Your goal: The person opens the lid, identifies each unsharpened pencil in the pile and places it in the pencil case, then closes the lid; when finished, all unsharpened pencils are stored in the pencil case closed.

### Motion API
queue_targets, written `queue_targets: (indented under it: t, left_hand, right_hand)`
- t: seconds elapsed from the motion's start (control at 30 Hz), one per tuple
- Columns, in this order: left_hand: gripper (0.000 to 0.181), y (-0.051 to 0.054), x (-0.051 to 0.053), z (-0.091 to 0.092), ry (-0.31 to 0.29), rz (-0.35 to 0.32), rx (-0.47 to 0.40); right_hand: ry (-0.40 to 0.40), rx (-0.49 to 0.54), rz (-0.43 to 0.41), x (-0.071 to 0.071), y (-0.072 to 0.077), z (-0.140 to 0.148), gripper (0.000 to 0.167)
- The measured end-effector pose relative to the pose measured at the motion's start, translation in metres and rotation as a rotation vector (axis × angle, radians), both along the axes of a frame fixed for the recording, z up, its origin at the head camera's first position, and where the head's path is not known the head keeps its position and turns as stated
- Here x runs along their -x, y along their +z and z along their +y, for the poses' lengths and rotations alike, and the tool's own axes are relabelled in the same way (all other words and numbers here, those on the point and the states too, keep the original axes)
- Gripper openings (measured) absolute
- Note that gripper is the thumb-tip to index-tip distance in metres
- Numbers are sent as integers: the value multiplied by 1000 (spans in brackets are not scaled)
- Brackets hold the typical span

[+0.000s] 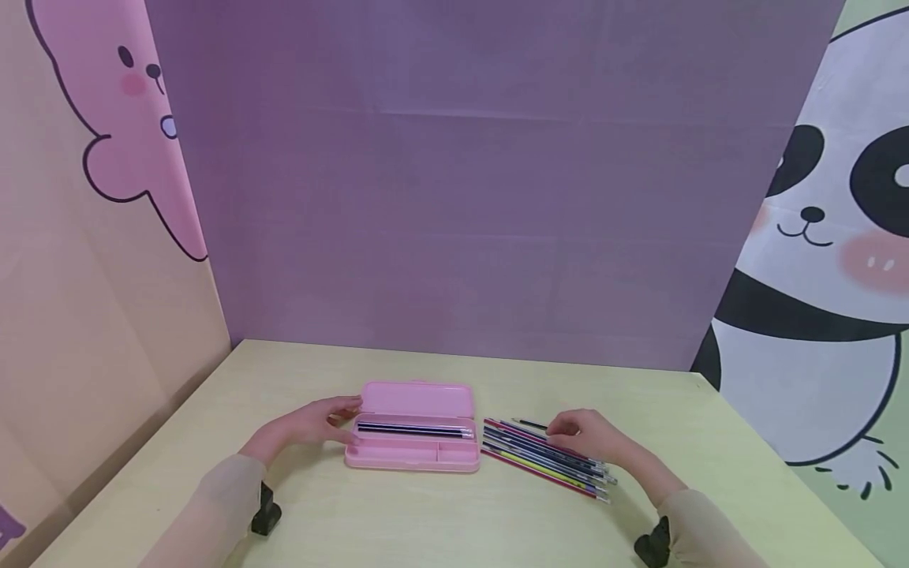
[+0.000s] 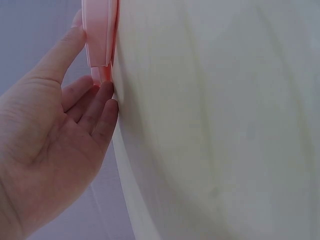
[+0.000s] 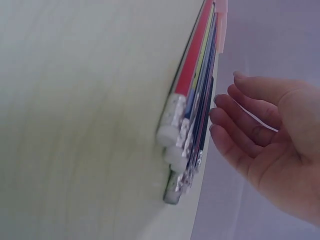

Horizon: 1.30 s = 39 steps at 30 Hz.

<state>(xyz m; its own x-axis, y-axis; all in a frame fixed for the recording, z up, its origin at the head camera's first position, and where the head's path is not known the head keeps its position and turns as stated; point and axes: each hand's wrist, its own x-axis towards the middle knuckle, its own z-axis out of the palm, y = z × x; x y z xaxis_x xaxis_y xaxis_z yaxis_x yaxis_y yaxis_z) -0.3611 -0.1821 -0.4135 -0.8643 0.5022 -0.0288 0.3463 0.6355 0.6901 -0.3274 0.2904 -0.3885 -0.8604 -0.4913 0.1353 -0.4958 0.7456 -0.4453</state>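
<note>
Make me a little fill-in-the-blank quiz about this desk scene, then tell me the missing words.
1. The open pencil case is ____ in color.
2. The hand touching the pencil case is the person's ____ one.
3. In the head view, the loose pencils lie to the ____ of the pencil case.
4. The cartoon animal at the head view's right edge is a ____.

Missing words: pink; left; right; panda.

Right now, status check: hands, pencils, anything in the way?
Left hand touching pink case, lid open. Right hand at loose pencils. Dark pencils in case. No obstacle visible between pink case and loose pencils.
</note>
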Motion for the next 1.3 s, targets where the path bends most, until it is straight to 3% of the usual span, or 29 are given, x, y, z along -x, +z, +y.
queue_targets:
  t: [0.73,1.3]
  left_hand:
    - [83,0,0,0,-6,0,-7]
    - [81,2,-2,1,27,-18,11]
  right_hand:
    - [11,-26,-39,2,-4,13,13]
    - [-4,-58,-23,5,-6,13,4]
